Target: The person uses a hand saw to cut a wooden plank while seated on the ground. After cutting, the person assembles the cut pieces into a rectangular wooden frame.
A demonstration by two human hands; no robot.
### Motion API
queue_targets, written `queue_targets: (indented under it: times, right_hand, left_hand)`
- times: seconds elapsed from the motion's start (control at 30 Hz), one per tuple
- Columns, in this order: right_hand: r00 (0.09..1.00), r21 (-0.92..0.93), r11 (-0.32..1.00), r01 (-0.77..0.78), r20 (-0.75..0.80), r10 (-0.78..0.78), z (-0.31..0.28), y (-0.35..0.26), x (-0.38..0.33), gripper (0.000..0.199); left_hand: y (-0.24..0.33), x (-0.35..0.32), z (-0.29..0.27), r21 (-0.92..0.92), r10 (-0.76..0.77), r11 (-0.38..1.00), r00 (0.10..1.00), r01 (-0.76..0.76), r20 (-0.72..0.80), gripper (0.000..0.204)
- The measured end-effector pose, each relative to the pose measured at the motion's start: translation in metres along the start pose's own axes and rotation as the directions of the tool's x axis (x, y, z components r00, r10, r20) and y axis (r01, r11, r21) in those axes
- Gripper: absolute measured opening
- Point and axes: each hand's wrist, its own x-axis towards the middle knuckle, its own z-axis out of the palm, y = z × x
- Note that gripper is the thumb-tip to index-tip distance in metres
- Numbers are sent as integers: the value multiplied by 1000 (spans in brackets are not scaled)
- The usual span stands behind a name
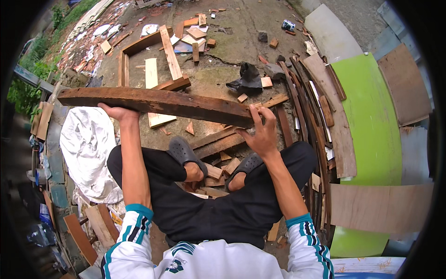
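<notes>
A long dark brown wooden beam is held up across my lap, above the ground, its left end slightly higher in the picture. My left hand supports it from below near the left part, the thumb showing along the lower edge; its other fingers are hidden behind the wood. At the right end, my right hand grips the beam with fingers on the upper edge and thumb underneath. Beyond the beam lie a pale plank and a narrow light board resting on darker timber.
Wood offcuts lie between my feet in grey clogs. A white sack is at the left. Long dark strips and a green panel line the right. A black plastic scrap and a can lie farther off.
</notes>
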Motion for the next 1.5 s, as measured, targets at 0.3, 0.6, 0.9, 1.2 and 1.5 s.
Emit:
queue_targets:
  times: [0.3, 0.6, 0.9, 1.2, 1.5]
  right_hand:
    - [990, 262, 957, -125, 97, 103, 1, 6, 11, 74]
    - [911, 746, 552, -373, 180, 372, 10, -11, 13, 73]
    - [456, 547, 8, -837, 690, 562, 10, 6, 16, 57]
    - [322, 447, -157, -881, 807, 494, 12, 20, 5, 72]
    - [272, 380, -59, -923, 754, 597, 17, 18, 3, 64]
  left_hand:
    - [-9, 0, 1, 85, -279, 946, 921, 312, -271, 86]
    - [-52, -28, -42, 171, -447, 844, 843, 508, -299, 56]
    - [-104, -59, -116, 43, -369, 908, 844, 417, -389, 87]
    - [-91, -56, -101, 218, -175, 892, 747, 396, -642, 111]
    - [-83, -57, -102, 219, -156, 879, 690, 424, -707, 114]
